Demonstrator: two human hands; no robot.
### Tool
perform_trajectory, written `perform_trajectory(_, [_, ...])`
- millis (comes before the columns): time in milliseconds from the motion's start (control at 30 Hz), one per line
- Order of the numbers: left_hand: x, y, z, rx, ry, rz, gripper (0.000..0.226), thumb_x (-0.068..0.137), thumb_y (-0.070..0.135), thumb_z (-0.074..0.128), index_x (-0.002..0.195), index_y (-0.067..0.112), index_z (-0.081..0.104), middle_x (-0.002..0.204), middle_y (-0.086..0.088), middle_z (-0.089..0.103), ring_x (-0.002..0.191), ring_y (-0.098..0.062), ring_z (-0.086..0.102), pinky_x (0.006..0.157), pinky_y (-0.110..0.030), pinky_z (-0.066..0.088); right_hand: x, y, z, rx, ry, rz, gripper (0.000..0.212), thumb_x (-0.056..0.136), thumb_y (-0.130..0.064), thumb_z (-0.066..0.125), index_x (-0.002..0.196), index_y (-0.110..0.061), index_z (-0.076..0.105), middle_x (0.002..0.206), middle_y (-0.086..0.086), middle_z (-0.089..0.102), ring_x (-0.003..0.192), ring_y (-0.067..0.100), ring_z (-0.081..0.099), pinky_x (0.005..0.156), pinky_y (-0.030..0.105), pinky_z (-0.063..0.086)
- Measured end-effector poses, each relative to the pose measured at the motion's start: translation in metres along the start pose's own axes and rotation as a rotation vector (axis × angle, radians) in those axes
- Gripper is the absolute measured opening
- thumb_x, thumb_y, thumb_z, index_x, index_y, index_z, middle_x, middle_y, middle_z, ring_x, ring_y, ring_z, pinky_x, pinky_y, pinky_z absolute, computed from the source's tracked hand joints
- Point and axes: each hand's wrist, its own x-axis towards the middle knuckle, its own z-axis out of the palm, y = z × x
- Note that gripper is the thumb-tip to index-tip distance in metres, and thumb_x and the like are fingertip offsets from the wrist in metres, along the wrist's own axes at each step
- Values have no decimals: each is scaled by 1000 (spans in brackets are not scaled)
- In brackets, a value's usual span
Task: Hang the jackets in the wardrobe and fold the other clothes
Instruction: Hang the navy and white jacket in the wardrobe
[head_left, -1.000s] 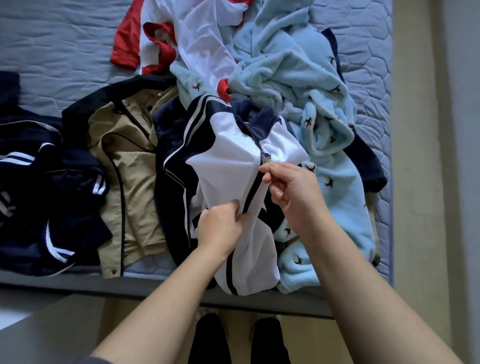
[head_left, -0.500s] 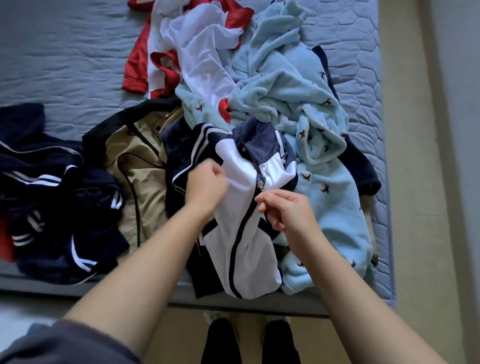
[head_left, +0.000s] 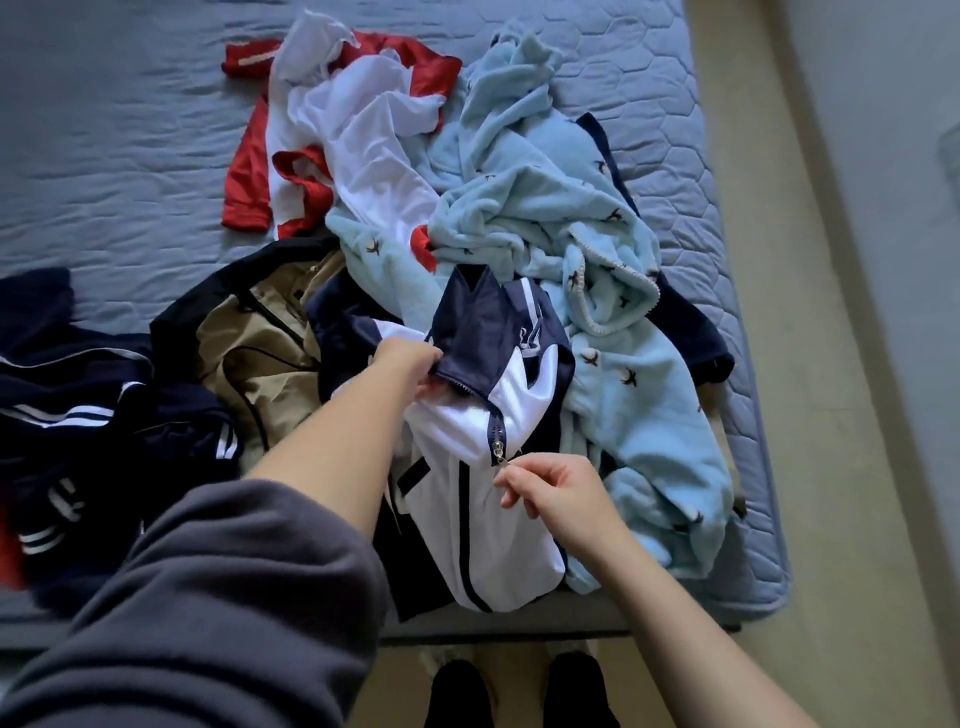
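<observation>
Zipping step on white-and-navy jacket (head_left: 467, 499), near edge of bed (head_left: 104, 156). Left hand (head_left: 410, 358) clamps collar; right hand (head_left: 550, 491) pinches zipper pull (head_left: 500, 453). Next: likely steady collar tension, straight pull.

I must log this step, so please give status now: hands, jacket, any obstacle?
Left hand grips navy collar. Right hand pinches zipper pull of navy-white jacket. Zip partly open. Light blue fleece crowds alongside.
</observation>
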Motion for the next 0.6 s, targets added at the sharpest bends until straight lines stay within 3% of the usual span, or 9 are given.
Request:
perform_trajectory(67, [-17, 3, -3, 11, -118, 59, 18, 90, 25, 63, 81, 11, 55, 62, -7, 59, 41, -14, 53, 44, -22, 51, -3, -1, 2, -43, -12, 2, 25, 88, -11, 58, 69, -18, 73, 62, -1, 68, 53, 7, 50, 57, 17, 42])
perform_trajectory(167, [-41, 5, -5, 222, -184, 294, 24, 89, 25, 65, 71, 15, 52, 65, -3, 52, 41, -10, 50, 38, -14, 40, -3, -1, 7, -187, 17, 37, 22, 87, -16, 59, 71, -20, 73, 66, -5, 69, 59, 5, 55, 65, 23, 45])
perform_trajectory(233, [-63, 8, -6, 259, -233, 441, 29, 90, 22, 62, 67, 15, 48, 63, -2, 47, 48, -13, 50, 37, -14, 38, -3, -6, 4, -332, 100, 73, 11, 87, -23, 60, 86, -24, 71, 78, -9, 68, 76, 4, 60, 70, 23, 43])
perform_trajectory(267, [-77, 10, -8, 265, -264, 505, 33, 91, 20, 62, 63, 16, 45, 60, -2, 44, 48, -13, 48, 36, -14, 35, -5, -12, 2, -387, 155, 72, 17, 86, -26, 62, 102, -26, 66, 91, -10, 64, 88, 7, 59, 73, 22, 41])
perform_trajectory(333, [-108, 14, -14, 316, -303, 626, 41, 89, 18, 63, 55, 18, 41, 50, 3, 41, 39, -8, 42, 35, -14, 31, -6, -31, -1, -400, 214, 28, 57, 78, -33, 69, 130, -30, 45, 115, -6, 50, 105, 9, 50, 84, 24, 39])
perform_trajectory(400, [-142, 18, -25, 369, -339, 696, 40, 88, 16, 64, 54, 15, 42, 40, 8, 42, 33, -4, 38, 36, -14, 30, -9, -61, 7, -436, 242, -33, 76, 72, -43, 69, 138, -34, 33, 127, -5, 45, 115, 12, 45, 93, 33, 43])
perform_trajectory(467, [-176, 25, -37, 407, -353, 750, 40, 86, 17, 65, 55, 14, 40, 39, 9, 41, 34, -4, 37, 38, -15, 29, -16, -92, 21, -493, 290, -66, 59, 77, -52, 59, 131, -34, 40, 122, -2, 56, 111, 20, 54, 86, 40, 48])
perform_trajectory(533, [-206, 32, -52, 433, -329, 811, 42, 86, 19, 64, 54, 16, 38, 45, 6, 42, 40, -8, 39, 44, -18, 31, -31, -124, 33, -504, 343, -109, 36, 87, -61, 40, 103, -32, 54, 99, 0, 66, 92, 27, 61, 70, 38, 47])
perform_trajectory(600, [-228, 37, -73, 425, -325, 851, 38, 90, 20, 60, 54, 17, 46, 50, 3, 52, 43, -10, 47, 48, -21, 35, -49, -147, 38, -401, 382, -181, 48, 87, -59, 27, 83, -23, 60, 79, -1, 67, 75, 23, 60, 62, 37, 44])
